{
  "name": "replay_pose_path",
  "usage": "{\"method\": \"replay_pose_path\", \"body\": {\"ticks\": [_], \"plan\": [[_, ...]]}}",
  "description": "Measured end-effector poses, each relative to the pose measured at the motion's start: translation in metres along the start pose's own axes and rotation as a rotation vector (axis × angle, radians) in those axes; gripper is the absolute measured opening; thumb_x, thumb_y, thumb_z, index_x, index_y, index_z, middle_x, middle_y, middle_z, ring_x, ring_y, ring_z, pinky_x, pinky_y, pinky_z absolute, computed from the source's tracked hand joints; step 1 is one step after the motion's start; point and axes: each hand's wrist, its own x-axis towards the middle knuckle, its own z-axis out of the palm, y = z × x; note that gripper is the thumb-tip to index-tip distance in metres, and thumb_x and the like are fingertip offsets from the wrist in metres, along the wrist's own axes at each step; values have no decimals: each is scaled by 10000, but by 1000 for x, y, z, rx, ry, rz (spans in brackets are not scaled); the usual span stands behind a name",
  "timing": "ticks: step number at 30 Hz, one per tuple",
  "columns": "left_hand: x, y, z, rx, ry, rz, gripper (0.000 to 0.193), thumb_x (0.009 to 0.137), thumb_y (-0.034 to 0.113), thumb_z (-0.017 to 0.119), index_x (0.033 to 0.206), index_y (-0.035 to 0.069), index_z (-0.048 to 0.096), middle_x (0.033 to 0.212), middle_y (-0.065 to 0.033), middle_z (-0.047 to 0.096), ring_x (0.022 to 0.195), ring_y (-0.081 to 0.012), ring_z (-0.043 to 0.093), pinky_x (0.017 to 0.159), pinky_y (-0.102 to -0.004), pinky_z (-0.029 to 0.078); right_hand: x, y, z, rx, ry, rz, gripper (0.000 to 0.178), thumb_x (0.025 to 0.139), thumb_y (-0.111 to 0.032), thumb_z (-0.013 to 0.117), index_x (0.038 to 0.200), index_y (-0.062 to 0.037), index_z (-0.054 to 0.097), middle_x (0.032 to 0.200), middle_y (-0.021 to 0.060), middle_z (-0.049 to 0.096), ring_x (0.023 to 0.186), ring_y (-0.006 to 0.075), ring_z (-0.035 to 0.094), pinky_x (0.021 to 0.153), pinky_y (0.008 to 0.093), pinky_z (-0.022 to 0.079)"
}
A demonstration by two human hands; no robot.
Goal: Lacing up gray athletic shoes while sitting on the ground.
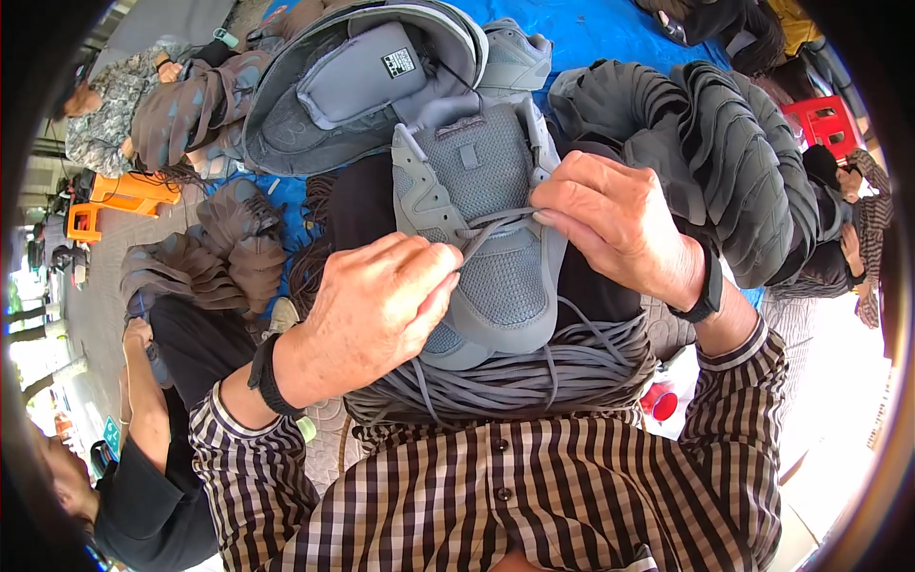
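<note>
A grey shoe upper (503,276) with a mesh toe and tongue lies on my lap, toe toward me. A thin grey shoelace (500,223) crosses it at the lowest eyelets. My right hand (610,214) pinches the lace between thumb and finger by the right eyelet row. At the left side of the upper, my left hand (376,310) is closed in a pinch on the lace, its fingertips partly hiding the grip. Beneath the toe, part of another grey upper shows. A bundle of grey laces (477,381) lies across my lap.
Beyond the upper stands a dark open bag-like holder (276,124) with a grey insole-shaped pad (362,76). Stacked grey uppers (734,153) lie right, brown ones (214,248) left, on a blue tarp (610,33). Co-workers sit nearby; an orange stool (133,194) and red stool (827,124) stand farther off.
</note>
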Motion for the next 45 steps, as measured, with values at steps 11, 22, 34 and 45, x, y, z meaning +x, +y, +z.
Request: {"method": "replay_pose_path", "body": {"ticks": [11,22,34,45], "plan": [[-1,-9,-3,-229,-65,-286,91,824,12,668,883,4,598,646,-55,575,527,-104,540,505,-246,429,7,6,-2,708,-207,605,139,894,-109,584,821,8,565,643,-1,471,599,77,436,537,262,353],[9,-37,-20,-425,-217,-395,207,931,169,579,808,4,575,618,3,515,516,-63,502,485,-225,398,-4,20,4,1003,-179,816,218,901,-163,586,724,-36,584,607,-33,470,561,51,425,520,211,344],[22,-32,-17,-413,-170,-370,170,906,167,614,891,-2,597,684,1,563,649,-32,495,594,-217,405,-4,22,4,663,-260,605,217,914,-133,585,742,-3,565,603,-16,500,577,70,484,542,246,403],[30,-28,-3,-467,-191,-390,123,887,108,640,936,1,602,658,48,511,582,-4,401,504,-195,332,5,1,6,591,-194,504,212,940,-174,601,815,-6,565,677,-43,447,626,45,369,553,235,335]]}}
